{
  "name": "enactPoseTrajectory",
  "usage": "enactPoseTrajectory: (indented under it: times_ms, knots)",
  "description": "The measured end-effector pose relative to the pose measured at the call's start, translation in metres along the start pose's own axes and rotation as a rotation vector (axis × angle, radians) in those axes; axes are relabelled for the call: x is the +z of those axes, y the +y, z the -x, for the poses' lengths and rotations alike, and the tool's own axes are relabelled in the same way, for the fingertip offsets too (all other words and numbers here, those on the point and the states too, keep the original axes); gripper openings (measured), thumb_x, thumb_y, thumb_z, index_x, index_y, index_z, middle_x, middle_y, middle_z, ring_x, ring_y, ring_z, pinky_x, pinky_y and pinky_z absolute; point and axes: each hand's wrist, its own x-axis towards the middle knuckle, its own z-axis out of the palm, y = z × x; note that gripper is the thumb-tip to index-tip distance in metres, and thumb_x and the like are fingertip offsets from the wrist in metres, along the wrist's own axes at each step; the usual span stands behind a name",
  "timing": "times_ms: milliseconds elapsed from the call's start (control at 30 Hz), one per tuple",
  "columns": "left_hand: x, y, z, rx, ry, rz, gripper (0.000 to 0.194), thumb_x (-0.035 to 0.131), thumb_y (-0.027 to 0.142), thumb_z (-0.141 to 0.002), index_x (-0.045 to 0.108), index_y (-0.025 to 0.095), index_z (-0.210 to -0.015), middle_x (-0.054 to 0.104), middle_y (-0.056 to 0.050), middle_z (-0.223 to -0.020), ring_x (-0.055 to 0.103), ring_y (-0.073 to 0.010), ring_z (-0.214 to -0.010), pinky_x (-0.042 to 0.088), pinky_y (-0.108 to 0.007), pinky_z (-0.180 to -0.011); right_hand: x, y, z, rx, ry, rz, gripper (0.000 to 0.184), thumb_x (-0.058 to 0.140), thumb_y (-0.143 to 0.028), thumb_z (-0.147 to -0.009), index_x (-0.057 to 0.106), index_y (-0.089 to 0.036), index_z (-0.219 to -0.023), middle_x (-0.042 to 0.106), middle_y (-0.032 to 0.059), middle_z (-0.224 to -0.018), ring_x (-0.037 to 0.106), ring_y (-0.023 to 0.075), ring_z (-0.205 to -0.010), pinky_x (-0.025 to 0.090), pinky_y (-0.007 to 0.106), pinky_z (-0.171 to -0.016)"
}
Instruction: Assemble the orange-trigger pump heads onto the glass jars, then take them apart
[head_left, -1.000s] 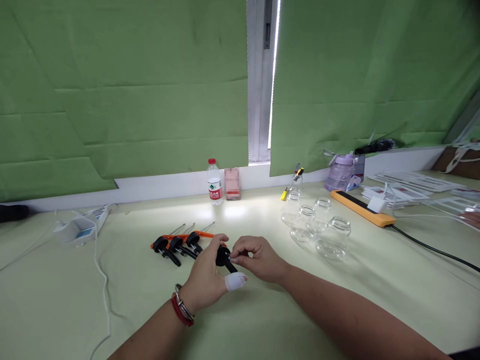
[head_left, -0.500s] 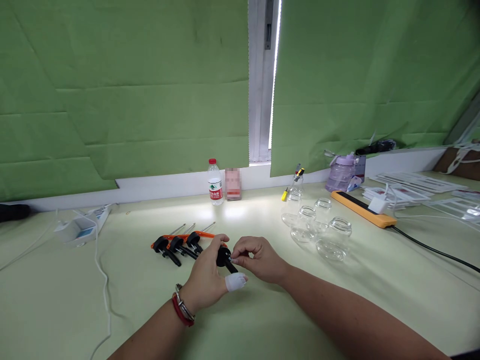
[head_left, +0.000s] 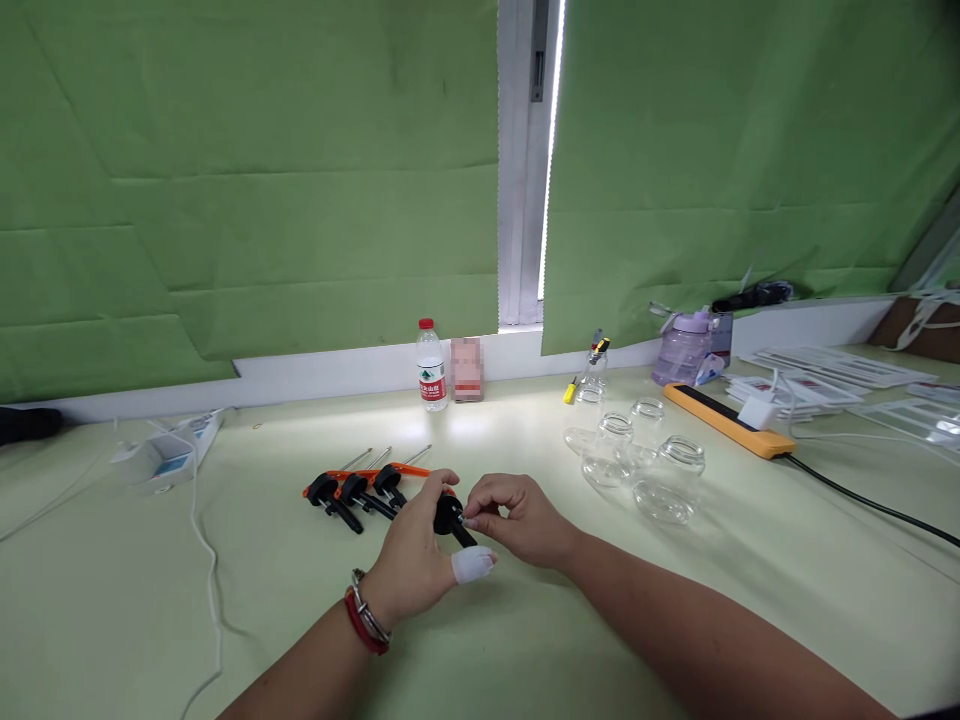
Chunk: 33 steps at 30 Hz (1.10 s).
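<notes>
My left hand, with a white bandage on the thumb and a red bracelet at the wrist, is closed round a black pump dispenser head. My right hand pinches the same black pump head from the right side. Both hands hover just above the pale green table. Just left of my hands lie three more black pump heads with orange clips and thin tubes. Several clear glass bottles lie and stand to the right of my hands.
A water bottle with a red cap and a small pink box stand at the back wall. A white power strip with a trailing cable lies at the left. An orange bar, a purple jug and paper stacks are at the right.
</notes>
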Motion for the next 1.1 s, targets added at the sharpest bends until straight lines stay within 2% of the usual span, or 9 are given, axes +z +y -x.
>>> enactPoseTrajectory:
  times_ms: [367, 667, 1100]
  knots:
    - [0.000, -0.001, 0.000, -0.006, 0.007, -0.098, 0.068, 0.067, 0.043, -0.061, 0.034, 0.022, -0.118, 0.055, -0.010, -0.108, 0.055, -0.0259, -0.099, 0.046, -0.039, -0.080, 0.000, 0.002, 0.000, 0.008, 0.010, 0.022, 0.005, 0.063, -0.021, -0.074, 0.066, -0.017, -0.076, 0.060, 0.0026, -0.074, 0.053, 0.0118, -0.066, 0.043, 0.025, -0.061]
    - [-0.003, 0.008, 0.004, -0.058, 0.050, -0.182, 0.077, 0.069, 0.046, -0.058, 0.032, 0.022, -0.122, 0.054, -0.011, -0.113, 0.055, -0.0280, -0.100, 0.047, -0.040, -0.080, 0.000, 0.003, 0.000, -0.020, -0.013, 0.024, 0.006, 0.062, -0.018, -0.075, 0.067, -0.017, -0.077, 0.061, 0.0032, -0.075, 0.054, 0.0119, -0.067, 0.042, 0.024, -0.060]
    - [-0.004, 0.013, 0.005, -0.029, 0.084, -0.254, 0.076, 0.068, 0.044, -0.055, 0.036, 0.020, -0.121, 0.054, -0.012, -0.115, 0.054, -0.0295, -0.103, 0.046, -0.041, -0.082, 0.002, 0.003, 0.000, 0.017, -0.005, 0.052, 0.007, 0.061, -0.019, -0.075, 0.068, -0.017, -0.075, 0.061, 0.0030, -0.073, 0.053, 0.0118, -0.066, 0.042, 0.024, -0.060]
